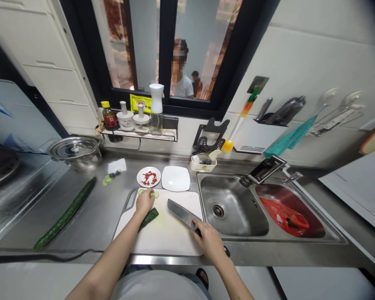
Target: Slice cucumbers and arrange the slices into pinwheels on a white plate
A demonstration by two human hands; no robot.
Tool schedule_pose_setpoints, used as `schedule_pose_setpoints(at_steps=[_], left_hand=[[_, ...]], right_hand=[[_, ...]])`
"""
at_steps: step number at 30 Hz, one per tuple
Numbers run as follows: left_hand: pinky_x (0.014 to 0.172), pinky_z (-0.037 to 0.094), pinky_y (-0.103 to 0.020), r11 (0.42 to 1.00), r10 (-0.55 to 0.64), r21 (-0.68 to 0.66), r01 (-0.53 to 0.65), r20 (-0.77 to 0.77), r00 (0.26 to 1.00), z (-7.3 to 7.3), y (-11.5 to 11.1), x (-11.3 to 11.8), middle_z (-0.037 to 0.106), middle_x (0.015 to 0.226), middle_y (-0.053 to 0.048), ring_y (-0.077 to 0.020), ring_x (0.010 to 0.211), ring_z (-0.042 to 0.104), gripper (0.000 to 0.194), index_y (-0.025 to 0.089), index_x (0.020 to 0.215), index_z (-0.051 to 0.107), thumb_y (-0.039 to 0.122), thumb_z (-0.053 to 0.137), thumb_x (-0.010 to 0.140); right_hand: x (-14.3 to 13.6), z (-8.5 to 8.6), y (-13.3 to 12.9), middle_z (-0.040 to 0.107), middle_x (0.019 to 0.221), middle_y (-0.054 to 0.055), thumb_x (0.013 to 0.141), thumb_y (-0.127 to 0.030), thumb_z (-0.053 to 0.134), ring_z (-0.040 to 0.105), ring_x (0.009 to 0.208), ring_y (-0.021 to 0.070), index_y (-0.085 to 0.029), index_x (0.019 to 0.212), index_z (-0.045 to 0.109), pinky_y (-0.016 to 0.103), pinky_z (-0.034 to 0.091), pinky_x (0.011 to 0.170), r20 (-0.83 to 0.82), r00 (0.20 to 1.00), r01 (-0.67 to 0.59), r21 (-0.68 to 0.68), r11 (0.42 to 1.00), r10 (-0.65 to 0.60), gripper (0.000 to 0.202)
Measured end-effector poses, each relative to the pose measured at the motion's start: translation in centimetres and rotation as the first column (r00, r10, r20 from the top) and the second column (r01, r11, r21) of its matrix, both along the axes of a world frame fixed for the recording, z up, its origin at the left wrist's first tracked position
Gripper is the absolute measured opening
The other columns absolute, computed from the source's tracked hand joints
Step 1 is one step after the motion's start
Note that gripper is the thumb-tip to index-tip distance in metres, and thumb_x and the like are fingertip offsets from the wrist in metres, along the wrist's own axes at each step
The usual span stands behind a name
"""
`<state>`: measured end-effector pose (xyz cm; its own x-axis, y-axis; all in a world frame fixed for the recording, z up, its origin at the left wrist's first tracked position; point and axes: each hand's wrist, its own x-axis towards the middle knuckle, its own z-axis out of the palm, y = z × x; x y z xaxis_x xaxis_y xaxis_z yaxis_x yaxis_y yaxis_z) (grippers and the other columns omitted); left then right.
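My left hand (145,201) is at the back left of the white cutting board (171,241), its fingers drawn together over a few thin cucumber slices (156,194). The slices show on both sides of the fingertips. A cut piece of cucumber (149,218) lies on the board, partly hidden by my left forearm. My right hand (208,241) grips the handle of a kitchen knife (181,211), whose wide blade points to the far left above the board. Behind the board stand a small plate (138,179) with chopped red pieces and a bare white plate (175,178).
A whole cucumber (67,212) lies on the counter at left, with cucumber scraps (108,180) by a white cloth or paper (116,165). A lidded steel pot (76,154) stands behind. At right, the double sink (237,208) holds a red plastic bag (287,218).
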<state>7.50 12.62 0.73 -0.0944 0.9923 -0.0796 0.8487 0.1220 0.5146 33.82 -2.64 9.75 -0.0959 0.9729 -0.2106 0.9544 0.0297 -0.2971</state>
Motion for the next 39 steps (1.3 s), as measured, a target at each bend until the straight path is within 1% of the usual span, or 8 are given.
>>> schedule_pose_setpoints(at_steps=[6, 11, 19, 22, 25, 29, 34, 39], left_hand=[[0.086, 0.043, -0.030, 0.998, -0.065, -0.001, 0.065, -0.031, 0.997, 0.0, -0.5, -0.3, 0.069, 0.111, -0.007, -0.0224, 0.104, 0.059, 0.027, 0.024, 0.104, 0.071, 0.025, 0.054, 0.083], [0.089, 0.042, -0.031, 0.998, -0.062, 0.007, 0.063, -0.048, 0.997, 0.1, -0.6, -0.3, 0.069, 0.109, -0.007, -0.0226, 0.105, 0.058, 0.026, 0.026, 0.103, 0.072, 0.024, 0.056, 0.082], [0.087, 0.041, -0.032, 0.995, -0.103, -0.008, 0.103, -0.091, 0.990, 0.5, -0.4, -0.3, 0.070, 0.105, -0.008, -0.0238, 0.104, 0.059, 0.025, 0.023, 0.099, 0.072, 0.022, 0.053, 0.082], [0.088, 0.041, -0.032, 0.997, -0.082, 0.010, 0.083, -0.033, 0.996, 0.7, -0.6, -0.6, 0.071, 0.104, -0.008, -0.0233, 0.103, 0.059, 0.026, 0.023, 0.101, 0.072, 0.024, 0.054, 0.082], [0.084, 0.043, -0.030, 0.999, -0.009, 0.043, 0.007, 0.050, 0.999, 0.9, -1.3, -1.2, 0.071, 0.102, -0.006, -0.0223, 0.097, 0.061, 0.027, 0.024, 0.103, 0.071, 0.026, 0.054, 0.082], [0.078, 0.044, -0.029, 0.993, 0.068, 0.090, -0.081, 0.140, 0.988, 0.9, -2.8, -2.4, 0.071, 0.095, -0.005, -0.0205, 0.089, 0.062, 0.026, 0.022, 0.099, 0.071, 0.027, 0.054, 0.081], [0.074, 0.045, -0.028, 0.986, 0.054, 0.143, -0.089, 0.234, 0.971, 0.0, -4.8, -4.2, 0.069, 0.086, -0.004, -0.0177, 0.079, 0.062, 0.025, 0.019, 0.098, 0.071, 0.028, 0.053, 0.082], [0.073, 0.046, -0.029, 0.977, 0.031, 0.196, -0.080, 0.243, 0.969, -0.8, -6.5, -5.4, 0.069, 0.087, -0.004, -0.0171, 0.075, 0.060, 0.025, 0.019, 0.095, 0.071, 0.031, 0.053, 0.084]], right_hand=[[-0.2, -0.1, 0.4, 0.067, 0.112, 0.010, 0.089, -0.028, 0.041, 0.059, 0.107, 0.0225, -0.021, 0.130, 0.055, 0.029, 0.042, 0.088, -0.007, 1.000, -0.003, -0.013, 1.000, 0.003, 0.044], [-0.6, -0.1, 0.7, 0.067, 0.113, 0.009, 0.088, -0.027, 0.043, 0.059, 0.106, 0.0216, -0.021, 0.133, 0.053, 0.028, 0.042, 0.087, 0.007, 1.000, -0.015, -0.009, 1.000, 0.015, 0.047], [-1.0, -0.4, 0.7, 0.067, 0.114, 0.009, 0.088, -0.028, 0.045, 0.060, 0.105, 0.0214, -0.020, 0.132, 0.054, 0.027, 0.043, 0.086, 0.008, 1.000, -0.028, -0.001, 1.000, 0.028, 0.045], [-1.0, -0.5, 0.7, 0.067, 0.114, 0.009, 0.088, -0.026, 0.045, 0.060, 0.106, 0.0209, -0.021, 0.132, 0.054, 0.027, 0.042, 0.088, -0.023, 0.999, -0.025, 0.018, 1.000, 0.026, 0.045], [-0.9, -0.4, 0.6, 0.067, 0.114, 0.009, 0.088, -0.026, 0.044, 0.060, 0.107, 0.0209, -0.021, 0.129, 0.056, 0.028, 0.042, 0.089, -0.070, 0.997, -0.007, 0.035, 0.999, 0.009, 0.043], [-1.0, -0.5, 0.7, 0.067, 0.116, 0.010, 0.089, -0.028, 0.041, 0.062, 0.104, 0.0215, -0.018, 0.124, 0.059, 0.028, 0.043, 0.087, -0.110, 0.994, 0.032, 0.054, 0.998, -0.026, 0.041], [-1.2, -0.7, 0.9, 0.070, 0.109, 0.008, 0.090, -0.030, 0.041, 0.065, 0.097, 0.0213, -0.020, 0.122, 0.060, 0.027, 0.043, 0.081, -0.116, 0.989, 0.093, 0.033, 0.995, -0.089, 0.038], [-1.7, -0.4, 1.4, 0.073, 0.092, 0.007, 0.092, -0.031, 0.040, 0.067, 0.088, 0.0206, -0.022, 0.117, 0.061, 0.024, 0.040, 0.071, -0.065, 0.992, 0.107, 0.000, 0.994, -0.106, 0.034]])
